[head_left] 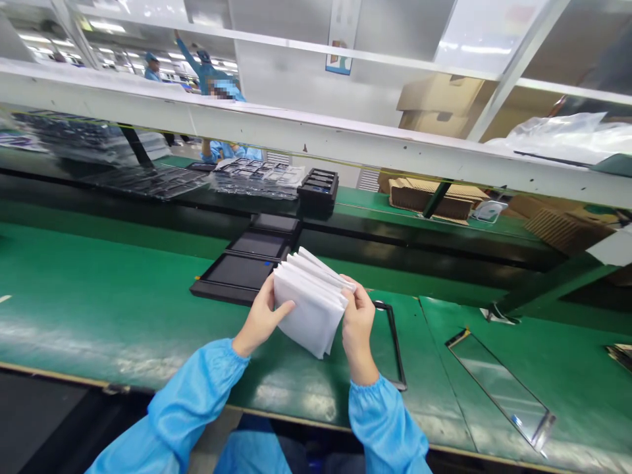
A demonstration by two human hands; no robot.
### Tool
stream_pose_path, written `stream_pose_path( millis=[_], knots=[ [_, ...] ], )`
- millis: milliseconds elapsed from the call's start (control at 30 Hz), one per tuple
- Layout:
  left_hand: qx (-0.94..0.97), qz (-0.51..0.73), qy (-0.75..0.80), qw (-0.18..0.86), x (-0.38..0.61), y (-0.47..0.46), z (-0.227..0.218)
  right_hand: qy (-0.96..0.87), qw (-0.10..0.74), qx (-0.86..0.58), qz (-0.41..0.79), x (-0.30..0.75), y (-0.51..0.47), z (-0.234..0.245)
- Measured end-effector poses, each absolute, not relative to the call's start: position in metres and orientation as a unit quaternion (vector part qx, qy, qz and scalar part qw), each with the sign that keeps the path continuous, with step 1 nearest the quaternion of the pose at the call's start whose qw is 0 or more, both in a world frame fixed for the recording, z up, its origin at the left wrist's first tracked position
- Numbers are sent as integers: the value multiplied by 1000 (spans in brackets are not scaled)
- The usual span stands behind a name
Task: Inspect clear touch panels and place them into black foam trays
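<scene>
A stack of thin white sheets or sleeves (309, 306) is held up in front of me, above the green bench. My left hand (264, 316) grips its left side, with the thumb on the near face. At the right edge, my right hand (358, 319) pinches the layers, which fan apart along the top. Behind the stack lies a black tray (232, 270) with dark rectangular panels. A black rectangular frame (395, 342) rests on the bench beside my right hand, partly hidden by it. Farther right lies a clear glass panel with dark edges (503, 385).
The green bench (123, 309) runs across the view. A raised shelf behind it carries plastic-wrapped frames (259, 178), a black tray stack (318, 187) and cardboard dividers (434, 197). A white beam (296, 135) crosses above. Co-workers in blue stand beyond (207, 72).
</scene>
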State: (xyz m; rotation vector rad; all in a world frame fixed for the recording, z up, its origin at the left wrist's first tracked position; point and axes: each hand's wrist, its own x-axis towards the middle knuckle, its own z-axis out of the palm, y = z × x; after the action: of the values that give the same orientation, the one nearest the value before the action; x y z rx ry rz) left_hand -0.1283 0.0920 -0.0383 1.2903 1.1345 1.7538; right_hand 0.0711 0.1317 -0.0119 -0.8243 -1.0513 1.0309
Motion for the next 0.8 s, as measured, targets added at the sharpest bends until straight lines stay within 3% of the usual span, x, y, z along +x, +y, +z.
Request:
stream_pose_path(
  millis=[367, 800],
  knots=[
    [417, 716, 424, 366, -127, 104, -3, -396, 730, -376, 411, 60, 130, 3],
    [399, 713, 421, 393, -125, 100, 4, -391, 697, -356, 485, 77, 117, 16]
  ],
)
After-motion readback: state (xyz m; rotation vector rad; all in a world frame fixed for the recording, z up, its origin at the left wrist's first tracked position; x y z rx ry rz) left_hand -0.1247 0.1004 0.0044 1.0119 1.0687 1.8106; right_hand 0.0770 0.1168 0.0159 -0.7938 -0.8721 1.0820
